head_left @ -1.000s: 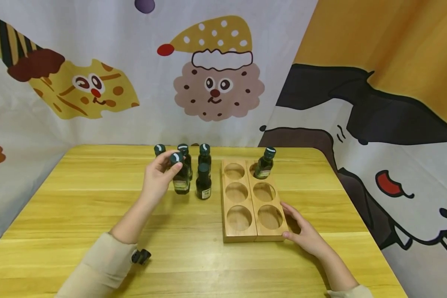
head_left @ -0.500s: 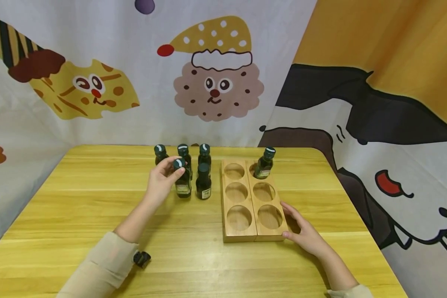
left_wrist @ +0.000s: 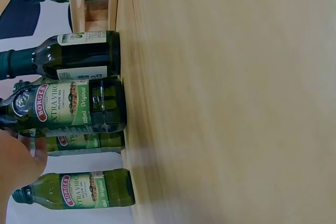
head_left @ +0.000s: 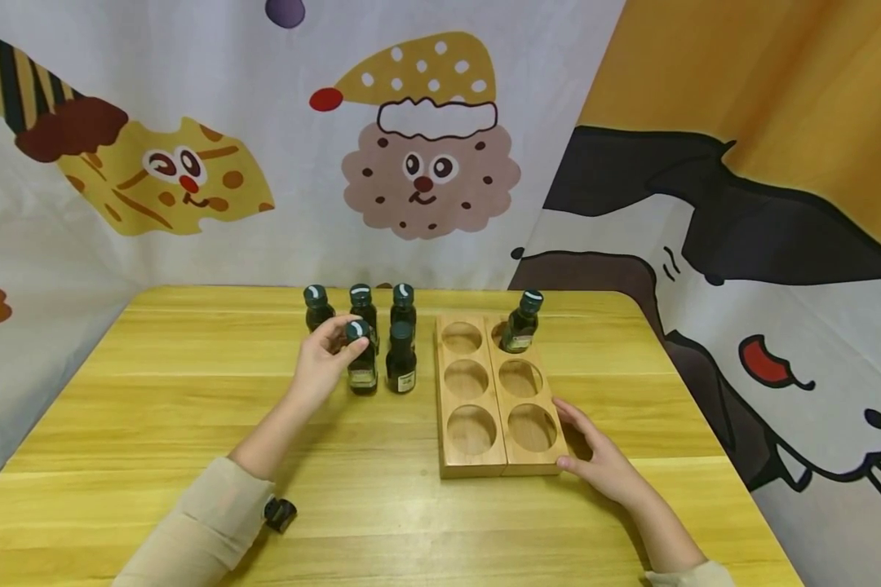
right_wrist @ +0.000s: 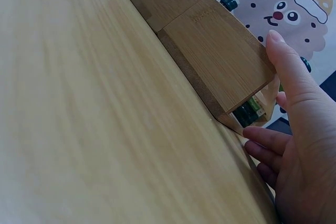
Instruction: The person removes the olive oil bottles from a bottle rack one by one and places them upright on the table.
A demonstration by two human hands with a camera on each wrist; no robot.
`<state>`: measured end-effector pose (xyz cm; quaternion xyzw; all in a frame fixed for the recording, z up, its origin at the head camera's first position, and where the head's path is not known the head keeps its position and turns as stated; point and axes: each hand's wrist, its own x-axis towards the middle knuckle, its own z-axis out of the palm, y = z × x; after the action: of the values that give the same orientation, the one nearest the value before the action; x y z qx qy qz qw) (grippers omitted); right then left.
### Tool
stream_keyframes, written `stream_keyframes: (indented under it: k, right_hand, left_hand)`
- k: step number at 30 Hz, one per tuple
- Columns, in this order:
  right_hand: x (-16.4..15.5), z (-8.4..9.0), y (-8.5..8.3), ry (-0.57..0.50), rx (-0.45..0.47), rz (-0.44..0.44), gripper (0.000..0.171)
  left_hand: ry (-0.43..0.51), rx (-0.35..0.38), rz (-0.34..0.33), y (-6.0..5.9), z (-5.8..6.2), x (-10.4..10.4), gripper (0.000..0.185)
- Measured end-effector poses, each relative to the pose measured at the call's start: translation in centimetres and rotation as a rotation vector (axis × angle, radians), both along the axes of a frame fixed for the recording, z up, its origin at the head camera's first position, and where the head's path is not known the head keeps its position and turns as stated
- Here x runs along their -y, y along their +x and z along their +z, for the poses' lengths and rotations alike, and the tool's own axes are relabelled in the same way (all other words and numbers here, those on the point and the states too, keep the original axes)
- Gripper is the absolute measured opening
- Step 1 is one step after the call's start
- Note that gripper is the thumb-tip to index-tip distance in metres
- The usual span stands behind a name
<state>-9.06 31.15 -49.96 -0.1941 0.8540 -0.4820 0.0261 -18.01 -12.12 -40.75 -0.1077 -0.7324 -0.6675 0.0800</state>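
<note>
My left hand [head_left: 320, 359] pinches a small dark green olive oil bottle [head_left: 363, 377] by its cap and neck. The bottle is upright, and its Borges label shows in the left wrist view. Close to its right stands another dark bottle [head_left: 401, 359]. Behind are three more bottles, one at the left [head_left: 318, 307], one in the middle [head_left: 362, 300] and one at the right [head_left: 404, 302]. My right hand [head_left: 602, 461] rests at the right side of a wooden rack [head_left: 473, 471], thumb at its near corner, fingers loosely extended along its side.
The rack has two rows of round holes. One bottle [head_left: 520, 323] leans in the far right hole. A small black device [head_left: 280, 514] sits by the left sleeve. Behind the wooden table [head_left: 382, 522] hangs a cartoon-printed curtain [head_left: 264, 253].
My left hand has moved slightly right and toward me with the bottle, lowering it beside the right-hand front bottle. The right hand and rack have stayed in place.
</note>
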Motion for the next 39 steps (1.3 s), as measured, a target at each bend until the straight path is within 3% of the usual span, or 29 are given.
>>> stream_keyframes:
  k: [21, 30, 39]
  right_hand:
    - [0.0, 0.0, 0.0, -0.004, -0.009, 0.004, 0.085]
    - [0.1, 0.1, 0.0, -0.012, -0.026, 0.013, 0.087]
    - [0.0, -0.1, -0.1, -0.008, -0.026, 0.014, 0.087]
  left_hand:
    - [-0.083, 0.029, -0.007, 0.1, 0.3, 0.4, 0.04]
    - [-0.036, -0.132, -0.043, 0.3, 2.3, 0.2, 0.044]
    - [0.026, -0.237, -0.046, 1.4, 5.1, -1.3, 0.041]
